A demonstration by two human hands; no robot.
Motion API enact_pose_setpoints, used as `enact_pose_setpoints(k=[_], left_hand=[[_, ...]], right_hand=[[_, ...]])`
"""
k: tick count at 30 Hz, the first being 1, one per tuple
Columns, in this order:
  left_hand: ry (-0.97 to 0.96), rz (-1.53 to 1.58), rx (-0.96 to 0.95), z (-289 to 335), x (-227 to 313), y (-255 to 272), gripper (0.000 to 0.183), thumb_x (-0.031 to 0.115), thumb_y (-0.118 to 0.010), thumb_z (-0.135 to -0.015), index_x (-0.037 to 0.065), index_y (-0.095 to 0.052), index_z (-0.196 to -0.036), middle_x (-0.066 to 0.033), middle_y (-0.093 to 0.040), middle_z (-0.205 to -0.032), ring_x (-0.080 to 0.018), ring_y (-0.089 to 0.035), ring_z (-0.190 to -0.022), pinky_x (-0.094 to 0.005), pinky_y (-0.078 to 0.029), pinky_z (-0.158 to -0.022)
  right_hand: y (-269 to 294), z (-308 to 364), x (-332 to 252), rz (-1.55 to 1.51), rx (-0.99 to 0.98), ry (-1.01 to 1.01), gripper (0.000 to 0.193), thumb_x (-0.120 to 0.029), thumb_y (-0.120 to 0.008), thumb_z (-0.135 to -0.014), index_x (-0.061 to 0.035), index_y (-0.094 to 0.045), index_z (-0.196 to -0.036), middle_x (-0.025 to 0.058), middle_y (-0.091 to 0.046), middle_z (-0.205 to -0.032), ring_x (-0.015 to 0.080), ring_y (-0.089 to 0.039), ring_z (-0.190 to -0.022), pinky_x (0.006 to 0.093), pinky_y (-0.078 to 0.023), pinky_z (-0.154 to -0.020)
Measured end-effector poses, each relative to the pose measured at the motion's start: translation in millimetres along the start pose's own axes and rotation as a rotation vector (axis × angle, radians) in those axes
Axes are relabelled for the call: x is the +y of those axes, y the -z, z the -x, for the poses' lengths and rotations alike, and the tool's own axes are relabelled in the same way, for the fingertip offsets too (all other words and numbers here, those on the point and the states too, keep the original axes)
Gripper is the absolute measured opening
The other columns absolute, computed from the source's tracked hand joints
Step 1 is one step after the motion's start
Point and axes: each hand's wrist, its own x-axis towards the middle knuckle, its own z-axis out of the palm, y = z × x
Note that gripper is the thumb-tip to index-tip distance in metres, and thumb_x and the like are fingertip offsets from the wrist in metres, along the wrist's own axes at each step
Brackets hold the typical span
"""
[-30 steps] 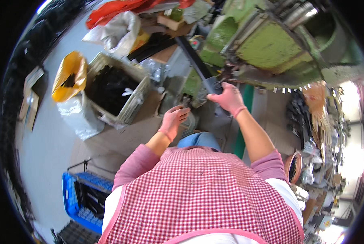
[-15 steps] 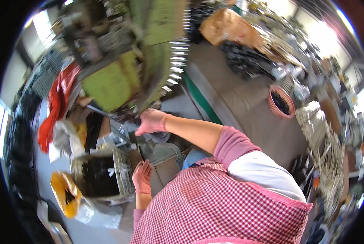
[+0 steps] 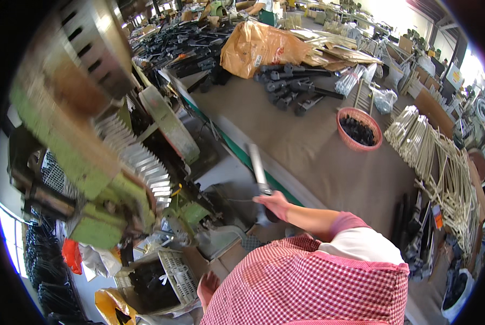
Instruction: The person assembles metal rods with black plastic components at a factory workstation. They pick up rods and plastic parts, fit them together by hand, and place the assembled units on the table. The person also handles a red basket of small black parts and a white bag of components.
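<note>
My right hand (image 3: 275, 206), in a pink glove, is closed around the dark lower part of a silver tube (image 3: 257, 162). The tube stands tilted up and away beside the green edge of the brown table, and motion smears it. My left hand (image 3: 207, 287), also gloved, hangs low beside a pale plastic crate (image 3: 184, 279). Nothing shows in it, and its fingers seem loosely apart, partly in shadow. To the left rises a green machine (image 3: 90, 162) with a row of upright metal plates (image 3: 145, 162).
On the brown table (image 3: 302, 146) lie black parts (image 3: 288, 89), an orange bag (image 3: 258, 49), a pink basket (image 3: 360, 129) of small black pieces and bundles of pale rods (image 3: 432, 157). A yellow bag (image 3: 109, 303) sits by the crate. Far back, a person stands.
The view has swung right, toward the table. My right hand has left the machine's front and now holds the silver tube by the table edge. My left hand remains near the crate.
</note>
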Motion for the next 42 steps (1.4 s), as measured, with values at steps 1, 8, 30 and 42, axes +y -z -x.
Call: enact_pose_setpoints(k=[1,8,30,42], left_hand=[[0.038,0.081,0.094,-5.8,-12.1,4.4,0.016,0.021,-0.044,-0.098,0.010,-0.049,-0.087,-0.0071,-0.053,-0.085,-0.0221,-0.051,-0.079,-0.0355,-0.042,-0.080],[-0.087,0.060,0.354,-53.9,-96.6,-31.9,0.015,0.010,-0.054,-0.097,0.000,-0.056,-0.087,-0.0114,-0.064,-0.091,-0.0245,-0.062,-0.091,-0.0389,-0.051,-0.082],[0.387,-0.398,-0.001,-127.0,-24.9,-145.0,0.026,0.025,-0.052,-0.098,0.003,-0.056,-0.111,-0.0095,-0.063,-0.106,-0.0241,-0.060,-0.096,-0.0384,-0.049,-0.091],[0.621,-0.843,-0.316,-183.4,-50.7,-217.0,0.029,0.026,-0.053,-0.099,0.007,-0.058,-0.120,-0.0099,-0.067,-0.114,-0.0250,-0.065,-0.101,-0.0365,-0.050,-0.094]], right_hand=[[31.4,-3.7,-13.0,0.053,0.149,0.048,0.019,-0.011,-0.080,-0.076,0.0040,-0.069,-0.079,0.0107,-0.068,-0.084,0.0190,-0.067,-0.081,0.0334,-0.054,-0.082],[158.5,-142.6,-231.8,0.139,0.590,0.294,0.021,-0.018,-0.075,-0.076,-0.0051,-0.062,-0.066,0.0031,-0.060,-0.069,0.0145,-0.054,-0.059,0.0340,-0.038,-0.051],[267.1,111.2,-42.0,1.272,0.990,0.068,0.041,-0.027,-0.063,-0.082,-0.0033,-0.059,-0.116,0.0196,-0.061,-0.117,0.0347,-0.058,-0.114,0.0428,-0.047,-0.098],[266.9,420.5,58.9,1.002,1.676,0.161,0.030,-0.016,-0.064,-0.077,-0.0024,-0.067,-0.104,0.0212,-0.068,-0.100,0.0351,-0.066,-0.097,0.0401,-0.052,-0.087]])
